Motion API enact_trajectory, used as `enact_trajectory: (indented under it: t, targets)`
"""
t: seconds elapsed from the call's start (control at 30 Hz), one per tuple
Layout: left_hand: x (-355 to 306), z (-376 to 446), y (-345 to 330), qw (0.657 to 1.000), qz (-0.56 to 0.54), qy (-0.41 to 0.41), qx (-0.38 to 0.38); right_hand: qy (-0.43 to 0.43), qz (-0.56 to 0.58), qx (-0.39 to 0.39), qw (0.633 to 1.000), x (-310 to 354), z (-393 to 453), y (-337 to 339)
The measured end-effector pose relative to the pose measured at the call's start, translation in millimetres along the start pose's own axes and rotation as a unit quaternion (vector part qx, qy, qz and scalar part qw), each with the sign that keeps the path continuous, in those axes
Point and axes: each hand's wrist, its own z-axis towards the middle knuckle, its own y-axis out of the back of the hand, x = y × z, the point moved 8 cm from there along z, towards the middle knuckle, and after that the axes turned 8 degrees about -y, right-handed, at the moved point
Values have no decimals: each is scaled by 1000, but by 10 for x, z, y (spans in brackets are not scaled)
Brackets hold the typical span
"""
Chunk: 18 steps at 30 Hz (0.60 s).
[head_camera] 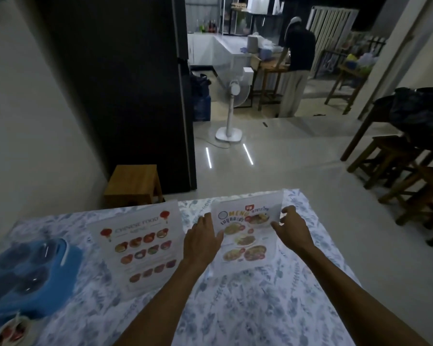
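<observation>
Two menu sheets stand on a table with a blue floral cloth (248,303). The left one (138,248) reads "Chinese Food" and shows several dishes. The right one (248,233) carries the word "MENU" and food photos. My left hand (201,239) lies against the right menu's left edge, fingers fairly straight. My right hand (291,227) reaches to that menu's right edge, with fingers and thumb curled toward it; whether they pinch it is unclear.
A blue tray with clear cups (28,273) sits at the table's left, a small bowl (9,330) below it. Beyond the table are a wooden stool (133,182), a dark fridge (125,83), a white fan (231,113), wooden stools (395,166) and a person (296,61) at a counter.
</observation>
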Motion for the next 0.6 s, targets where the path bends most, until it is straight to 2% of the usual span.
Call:
enact_trajectory:
  t: [0.23,0.37,0.6]
  targets:
    - [111,348,-162,997,-59,59,0,86,24,33,995,-19,469,-93]
    - [-38,645,-250,997,-69,40,-13,99,45,24,994,-105,736,89]
    - [-761,1425,-409,997,-55,-20,-42,102,79,-28,991,-296,1444,719]
